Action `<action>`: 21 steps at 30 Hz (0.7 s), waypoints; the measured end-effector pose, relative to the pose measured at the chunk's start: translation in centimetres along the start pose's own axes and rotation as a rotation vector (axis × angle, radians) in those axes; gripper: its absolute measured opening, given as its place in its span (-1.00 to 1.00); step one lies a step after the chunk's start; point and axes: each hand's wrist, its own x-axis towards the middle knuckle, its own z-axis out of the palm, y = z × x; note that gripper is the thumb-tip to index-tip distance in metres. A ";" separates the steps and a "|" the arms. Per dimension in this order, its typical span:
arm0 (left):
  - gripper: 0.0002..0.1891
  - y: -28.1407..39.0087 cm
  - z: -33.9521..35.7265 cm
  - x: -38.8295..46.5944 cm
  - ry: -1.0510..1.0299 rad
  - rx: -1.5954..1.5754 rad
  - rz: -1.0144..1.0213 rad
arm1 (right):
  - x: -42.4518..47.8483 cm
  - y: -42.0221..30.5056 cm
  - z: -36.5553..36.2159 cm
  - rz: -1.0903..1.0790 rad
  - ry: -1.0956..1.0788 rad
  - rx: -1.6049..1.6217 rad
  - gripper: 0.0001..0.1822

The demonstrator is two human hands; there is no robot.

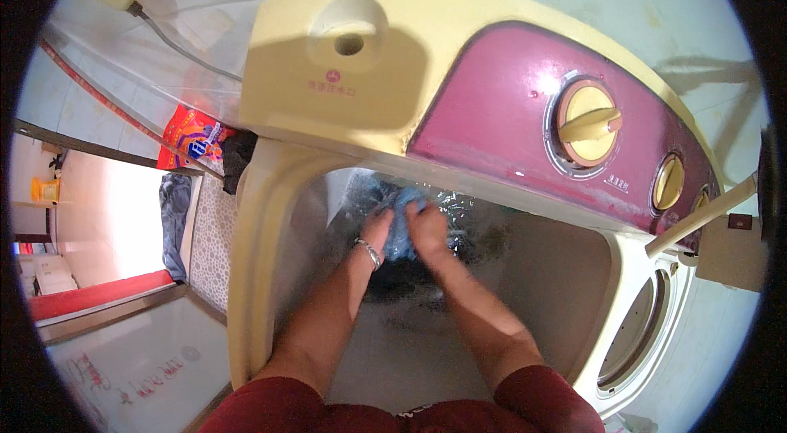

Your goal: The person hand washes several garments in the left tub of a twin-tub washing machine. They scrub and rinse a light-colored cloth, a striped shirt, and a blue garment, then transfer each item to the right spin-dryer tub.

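Observation:
Both of my arms reach down into the wash tub (553, 285) of a twin-tub washing machine. My left hand (377, 231), with a silver bracelet at its wrist, grips the left side of a light blue wet cloth (401, 235). On the cloth's other side, my right hand (428, 229) is closed around it near the top. Dark, splashing water (461, 211) surrounds the cloth at the back of the tub. The lower end of the cloth hangs at or in the water; how deep cannot be told.
Behind the tub rises the control panel (492, 107) with yellow knobs (589, 122). To the right is the round spin-tub opening (633, 328). A red detergent bag (192, 136) and a dark cloth (238, 156) lie left of the machine, near a door frame. A cable (184, 50) runs behind.

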 end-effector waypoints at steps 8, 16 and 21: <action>-0.39 -0.7 -2.2 1.1 0.106 0.515 0.370 | 5.9 10.7 -0.2 -0.044 0.094 0.042 -0.39; -0.29 1.9 -3.9 -2.3 -0.019 -0.048 0.157 | -4.8 -0.2 2.7 -0.230 -0.498 0.593 -0.32; -0.40 0.6 -6.8 1.3 -0.232 -0.385 0.176 | -10.5 -5.2 -0.9 -0.531 -0.721 0.755 -0.76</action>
